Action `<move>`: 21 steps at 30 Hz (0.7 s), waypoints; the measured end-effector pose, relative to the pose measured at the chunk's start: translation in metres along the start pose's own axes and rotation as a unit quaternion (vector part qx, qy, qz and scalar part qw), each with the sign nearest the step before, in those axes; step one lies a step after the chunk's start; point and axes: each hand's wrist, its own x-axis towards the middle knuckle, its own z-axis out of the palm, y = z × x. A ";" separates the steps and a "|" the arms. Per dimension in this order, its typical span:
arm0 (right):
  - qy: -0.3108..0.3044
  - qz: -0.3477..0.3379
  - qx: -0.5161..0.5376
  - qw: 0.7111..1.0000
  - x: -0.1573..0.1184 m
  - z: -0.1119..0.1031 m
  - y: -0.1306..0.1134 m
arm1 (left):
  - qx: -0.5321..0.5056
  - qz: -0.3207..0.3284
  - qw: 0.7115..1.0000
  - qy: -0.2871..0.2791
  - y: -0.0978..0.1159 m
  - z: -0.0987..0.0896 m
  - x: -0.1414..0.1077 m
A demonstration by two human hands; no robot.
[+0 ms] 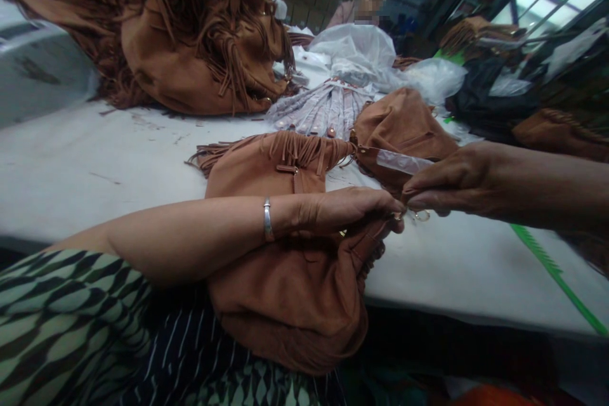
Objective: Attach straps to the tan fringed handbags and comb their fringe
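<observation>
1. Here the left hand (345, 208) is reaching in with a silver-coloured metal bracelet (267, 219) circling its wrist; its fingers are closing around one corner of a soft, rounded brown suede bag (290, 295).
2. That bag is hanging over the near edge of a long white table (442, 266), its lower part slumping by the person's patterned clothing (61, 311).
3. And the right hand (457, 179) is meeting the left: thumb and forefinger are pinching together beside a small, shiny gold-coloured ring (422, 216). What exactly they are gripping, I cannot tell.
4. Beyond the left forearm, brown suede with thin fringe (295, 149) is lying on the table; whether it is belonging to the same bag, I cannot tell.
5. Behind, pale wrapped straps (316, 108) are fanning out, their small brown ends showing too blurred for reading any marking.
6. At left, a heap of fringed brown suede bags (176, 57) is towering; a co-worker (340, 14) is sitting or standing beyond.
</observation>
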 end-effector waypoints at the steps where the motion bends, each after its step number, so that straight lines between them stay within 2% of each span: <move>1: -0.048 -0.013 -0.003 0.999 0.002 -0.002 -0.002 | 0.001 -0.003 1.000 0.004 0.000 0.000 0.000; 2: -0.071 -0.024 -0.008 0.997 0.004 -0.004 -0.003 | 0.007 -0.004 1.000 0.011 0.000 0.001 -0.001; 6: -0.052 -0.027 -0.026 0.998 0.007 -0.004 -0.002 | 0.049 0.021 0.997 0.062 0.000 0.002 0.000; 11: -0.073 0.066 0.044 0.994 -0.001 0.007 -0.001 | 0.092 0.013 0.991 0.093 0.001 0.006 -0.001; 14: -0.021 0.075 0.070 0.994 -0.006 0.012 -0.005 | 0.125 0.047 0.984 0.116 0.001 0.007 -0.001; 17: 0.010 0.084 0.089 0.992 -0.011 0.014 -0.006 | 0.153 0.064 0.980 0.108 0.001 0.007 -0.001; 21: -0.029 0.090 0.116 0.989 -0.016 0.009 -0.007 | 0.188 0.088 0.975 0.079 0.003 0.007 -0.003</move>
